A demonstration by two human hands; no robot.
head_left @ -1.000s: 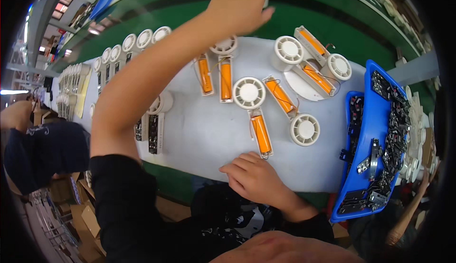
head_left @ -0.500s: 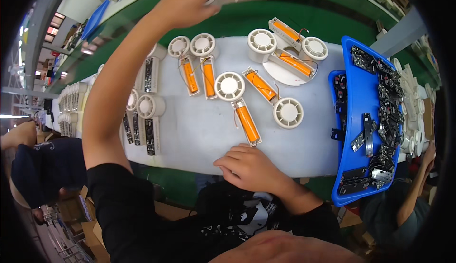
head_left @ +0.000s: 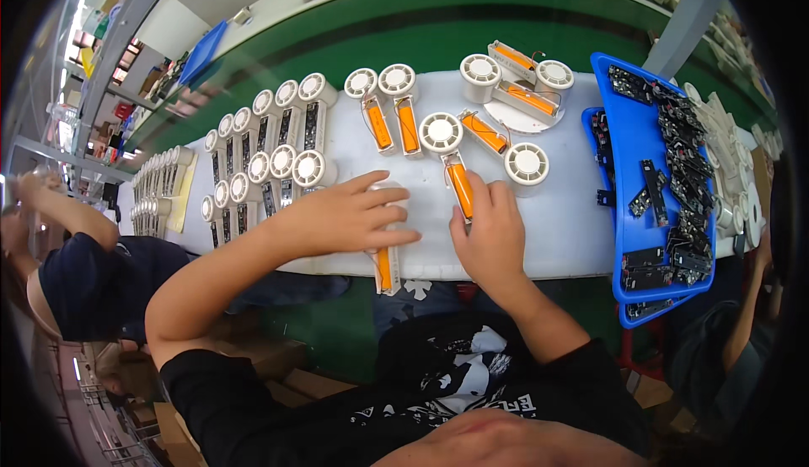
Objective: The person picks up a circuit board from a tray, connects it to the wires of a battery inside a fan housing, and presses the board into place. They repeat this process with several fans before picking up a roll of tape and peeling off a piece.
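Observation:
My left hand (head_left: 358, 216) is over the near part of the table, fingers spread. Beneath it lies a handheld fan (head_left: 385, 271), an open white handle with an orange battery, its round head mostly hidden by the hand. My right hand (head_left: 493, 235) has thumb and fingers closed round the lower handle end of a second handheld fan (head_left: 458, 182), whose slotted round head points away from me. Just beyond lie another battery-filled fan (head_left: 484, 132) and, to its left, a pair of fans (head_left: 408, 126) side by side.
Rows of fans with black circuit boards (head_left: 314, 126) stand at the left of the white table (head_left: 337, 263). A blue tray (head_left: 628, 214) of loose boards is at the right. Three fan parts sit by a white disc (head_left: 514, 120) at the back. People work on both sides.
My left hand has come back from the far side with a fan, now low over the near table with fingers spread. My right hand has moved from the table edge onto a fan's handle.

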